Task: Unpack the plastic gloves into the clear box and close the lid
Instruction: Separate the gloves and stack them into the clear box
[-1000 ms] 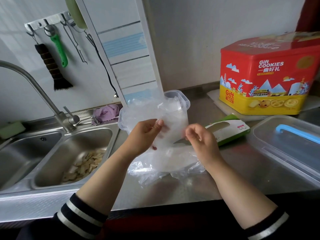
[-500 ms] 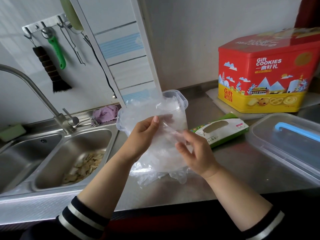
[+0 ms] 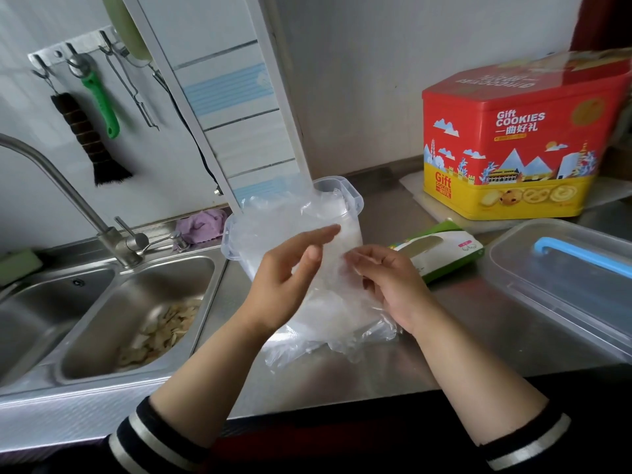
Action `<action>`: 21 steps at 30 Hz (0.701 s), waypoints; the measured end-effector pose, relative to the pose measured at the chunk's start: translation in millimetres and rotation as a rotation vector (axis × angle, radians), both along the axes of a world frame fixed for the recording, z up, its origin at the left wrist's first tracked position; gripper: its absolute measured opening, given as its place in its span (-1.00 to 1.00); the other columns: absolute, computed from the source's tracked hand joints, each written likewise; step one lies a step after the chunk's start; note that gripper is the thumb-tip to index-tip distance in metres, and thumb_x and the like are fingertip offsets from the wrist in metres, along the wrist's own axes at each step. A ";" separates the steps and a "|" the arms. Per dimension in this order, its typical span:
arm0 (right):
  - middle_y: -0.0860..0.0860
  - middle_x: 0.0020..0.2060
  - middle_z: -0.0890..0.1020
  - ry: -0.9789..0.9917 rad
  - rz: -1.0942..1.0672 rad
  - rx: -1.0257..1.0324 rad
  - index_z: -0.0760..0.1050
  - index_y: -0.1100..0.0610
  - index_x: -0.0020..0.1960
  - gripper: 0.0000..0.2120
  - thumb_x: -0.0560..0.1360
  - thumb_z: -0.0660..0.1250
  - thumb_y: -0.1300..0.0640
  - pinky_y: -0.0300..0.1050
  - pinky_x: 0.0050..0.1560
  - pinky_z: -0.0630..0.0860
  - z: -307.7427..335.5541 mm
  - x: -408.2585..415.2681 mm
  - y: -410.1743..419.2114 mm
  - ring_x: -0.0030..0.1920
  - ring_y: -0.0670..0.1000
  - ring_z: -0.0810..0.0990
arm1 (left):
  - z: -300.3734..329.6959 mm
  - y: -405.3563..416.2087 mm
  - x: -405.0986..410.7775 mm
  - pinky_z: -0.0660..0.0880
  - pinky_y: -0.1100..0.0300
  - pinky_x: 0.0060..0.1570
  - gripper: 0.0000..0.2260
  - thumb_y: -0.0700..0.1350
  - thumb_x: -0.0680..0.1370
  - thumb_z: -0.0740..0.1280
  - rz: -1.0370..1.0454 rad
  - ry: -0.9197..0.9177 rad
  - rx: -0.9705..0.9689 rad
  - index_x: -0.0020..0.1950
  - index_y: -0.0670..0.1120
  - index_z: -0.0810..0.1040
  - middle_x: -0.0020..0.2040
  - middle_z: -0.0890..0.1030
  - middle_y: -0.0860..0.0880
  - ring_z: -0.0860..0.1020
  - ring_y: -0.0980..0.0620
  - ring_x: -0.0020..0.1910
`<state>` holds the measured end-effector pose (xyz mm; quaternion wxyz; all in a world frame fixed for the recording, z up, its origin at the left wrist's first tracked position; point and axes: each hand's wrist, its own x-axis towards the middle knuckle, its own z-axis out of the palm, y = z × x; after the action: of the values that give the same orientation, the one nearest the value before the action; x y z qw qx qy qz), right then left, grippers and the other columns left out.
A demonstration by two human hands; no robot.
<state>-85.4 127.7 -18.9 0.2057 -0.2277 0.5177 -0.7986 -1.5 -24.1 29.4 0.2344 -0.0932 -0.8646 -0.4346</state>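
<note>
Hands mid-unpack, frame centre: left hand (image 3: 289, 268), fingers straight, steadies thin clear plastic gloves (image 3: 328, 302); right hand (image 3: 390, 285) pinches them. Next, prob.: into lidless clear plastic box (image 3: 352, 200) behind.

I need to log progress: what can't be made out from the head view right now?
- Clear box: its inside and lower walls are hidden behind the plastic gloves and both hands.
- Right hand: fingers are veiled by film, so the grip is unclear.
- Lid: cut off by the right edge.
</note>
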 end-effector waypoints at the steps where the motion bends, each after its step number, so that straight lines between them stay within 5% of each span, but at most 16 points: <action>1: -0.05 -0.37 0.64 0.003 -0.023 -0.031 0.60 0.14 -0.12 -0.95 0.50 0.35 0.21 -0.40 -0.43 0.40 -0.1 -0.3 -0.1 -0.40 -0.18 0.54 | 2.9 0.9 -2.3 0.48 -0.03 0.24 -0.56 0.26 0.54 0.20 0.036 -0.019 0.060 0.31 0.06 0.49 0.28 0.57 0.09 0.53 0.10 0.25; 3: -0.04 -0.35 0.66 0.019 -0.043 -0.060 0.59 0.14 -0.09 -0.93 0.51 0.33 0.25 -0.38 -0.36 0.44 0.7 -0.3 -0.2 -0.37 -0.19 0.56 | 8.4 0.3 -6.9 0.54 0.04 0.14 -0.54 0.22 0.49 0.28 0.049 -0.116 0.117 0.34 0.11 0.41 0.29 0.54 0.11 0.57 0.09 0.19; 6: 0.02 -0.24 0.66 0.018 -0.029 -0.090 0.63 0.07 -0.14 -0.95 0.45 0.38 0.18 -0.09 -0.01 0.52 -3.9 -2.2 -3.0 -0.16 -0.02 0.62 | 13.1 -4.5 -15.7 0.54 0.11 0.14 -0.44 0.21 0.47 0.26 -0.004 -0.403 0.189 0.43 0.06 0.33 0.26 0.56 0.07 0.57 0.09 0.17; 10: 0.05 -0.29 0.63 -0.047 -0.030 -0.156 0.55 0.17 -0.19 -0.80 0.56 0.22 0.22 -0.17 -0.12 0.54 0.3 -3.0 1.0 -0.20 0.00 0.61 | 17.8 -5.3 -26.6 0.50 0.11 0.18 -0.52 0.22 0.45 0.37 -0.131 -0.605 0.083 0.23 -0.06 0.54 0.09 0.64 -0.01 0.60 0.03 0.10; 12: 0.14 -0.22 0.63 -0.028 -0.043 -0.135 0.49 0.25 -0.14 -0.78 0.60 0.16 0.18 -0.12 -0.09 0.54 1.4 -3.1 2.7 -0.14 0.07 0.62 | 20.6 -2.2 -27.8 0.53 0.13 0.02 -0.66 0.12 0.44 0.40 -0.128 -0.632 0.086 0.00 -0.13 0.60 -0.11 0.66 0.00 0.60 -0.01 -0.07; 15: 0.14 -0.08 0.66 -0.111 -0.045 -0.134 0.49 0.19 0.04 -0.60 0.55 0.11 -0.13 -0.07 -0.14 0.59 1.1 -4.7 2.1 -0.08 0.10 0.64 | 18.9 -2.3 -28.3 0.53 -0.06 -0.04 -0.56 0.08 0.41 0.46 -0.022 -0.600 0.144 -0.06 -0.31 0.55 -0.21 0.60 -0.17 0.57 -0.07 -0.21; 17: 0.08 -0.10 0.69 -0.135 -0.038 -0.157 0.49 0.14 0.14 -0.47 0.45 0.07 -0.25 -0.09 -0.16 0.61 0.9 -6.6 2.6 -0.12 0.06 0.66 | 14.9 -1.8 -27.8 0.52 -0.05 -0.13 -0.72 -0.04 0.50 0.42 0.051 -0.535 0.261 -0.13 -0.26 0.50 -0.35 0.55 -0.08 0.52 -0.01 -0.36; 21: 0.10 0.07 0.66 -0.137 -0.002 -0.093 0.46 0.10 0.25 -0.52 0.42 0.38 -0.12 0.03 0.02 0.59 -2.1 -6.3 1.6 0.05 0.08 0.66 | 17.2 0.6 -22.2 0.52 0.15 -0.37 -0.87 -0.15 0.59 0.29 0.144 -0.423 0.560 -0.13 -0.17 0.49 -0.35 0.58 -0.04 0.51 0.00 -0.42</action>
<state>-91.7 129.2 -21.0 0.2290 -0.1813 0.4649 -0.8358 -23.7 -23.5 46.6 0.0966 0.1280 -0.7457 -0.6467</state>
